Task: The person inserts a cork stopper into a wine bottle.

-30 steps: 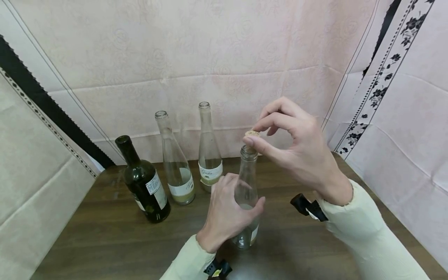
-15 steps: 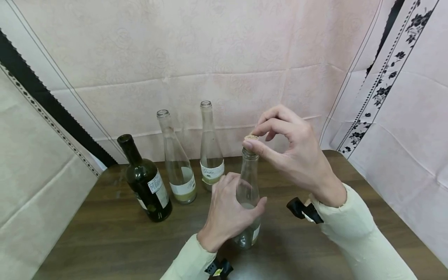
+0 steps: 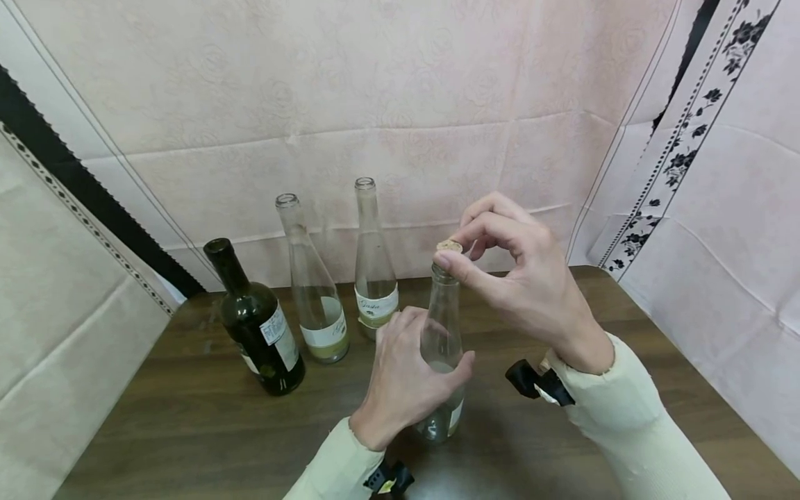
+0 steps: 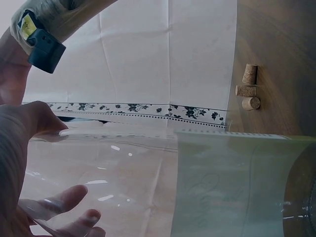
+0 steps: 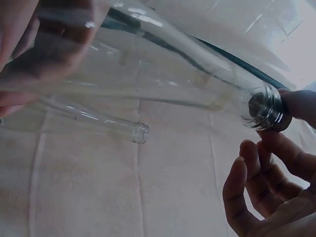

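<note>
My left hand grips a clear glass bottle around its body, the thumb on the near side. The bottle stands upright on the wooden table. Between thumb and index finger, my right hand pinches a cork at the bottle's mouth. In the right wrist view the cork's dark lower end shows through the glass of the neck, with the fingertips right at the rim. Curled fingers and part of the bottle wall show in the left wrist view, beside a pale label.
Two more clear bottles and a dark green bottle stand to the left on the table. Three corks lie on the table in the left wrist view. Patterned cloth hangs behind and at both sides.
My right hand has come down slightly, bringing the cork from just above the bottle's mouth to the rim. The left hand keeps its grip on the bottle.
</note>
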Action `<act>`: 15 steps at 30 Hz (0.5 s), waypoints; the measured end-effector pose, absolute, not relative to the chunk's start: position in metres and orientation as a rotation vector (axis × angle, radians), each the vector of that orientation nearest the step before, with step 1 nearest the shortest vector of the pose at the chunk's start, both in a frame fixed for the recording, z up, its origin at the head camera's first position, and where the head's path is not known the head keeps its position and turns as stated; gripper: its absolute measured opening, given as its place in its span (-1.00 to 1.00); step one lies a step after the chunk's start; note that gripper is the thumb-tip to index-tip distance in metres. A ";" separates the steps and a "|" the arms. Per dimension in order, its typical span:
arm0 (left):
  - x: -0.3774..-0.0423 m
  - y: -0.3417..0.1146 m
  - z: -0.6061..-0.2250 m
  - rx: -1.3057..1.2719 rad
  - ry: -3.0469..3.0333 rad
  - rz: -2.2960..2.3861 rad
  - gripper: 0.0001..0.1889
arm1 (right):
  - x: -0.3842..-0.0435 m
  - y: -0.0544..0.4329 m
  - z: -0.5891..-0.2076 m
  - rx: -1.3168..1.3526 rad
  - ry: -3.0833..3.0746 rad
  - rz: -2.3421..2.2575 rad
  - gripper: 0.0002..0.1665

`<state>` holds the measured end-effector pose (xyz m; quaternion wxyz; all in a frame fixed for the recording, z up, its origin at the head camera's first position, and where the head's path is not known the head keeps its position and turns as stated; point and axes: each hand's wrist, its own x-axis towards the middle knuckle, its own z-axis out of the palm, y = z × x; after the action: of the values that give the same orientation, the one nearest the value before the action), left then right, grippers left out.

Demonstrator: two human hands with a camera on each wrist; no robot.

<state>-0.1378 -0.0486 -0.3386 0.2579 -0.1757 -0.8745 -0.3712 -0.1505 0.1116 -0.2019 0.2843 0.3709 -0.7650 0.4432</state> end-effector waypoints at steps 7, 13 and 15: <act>-0.137 -0.048 -0.337 -0.475 -2.377 -1.005 -0.66 | -0.148 0.113 -0.201 0.971 -2.060 1.171 -0.93; -0.136 -0.048 -0.337 -0.465 -2.375 -1.014 -0.66 | -0.151 0.117 -0.207 0.996 -2.033 1.151 -0.90; -0.136 -0.049 -0.338 -0.454 -2.373 -1.018 -0.66 | -0.152 0.121 -0.210 0.999 -2.029 1.147 -0.88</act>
<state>-0.1359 -0.0492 -0.3379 0.2569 -0.1674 -0.8747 -0.3753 -0.1519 0.1206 -0.2103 0.2982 0.3762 -0.7637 0.4316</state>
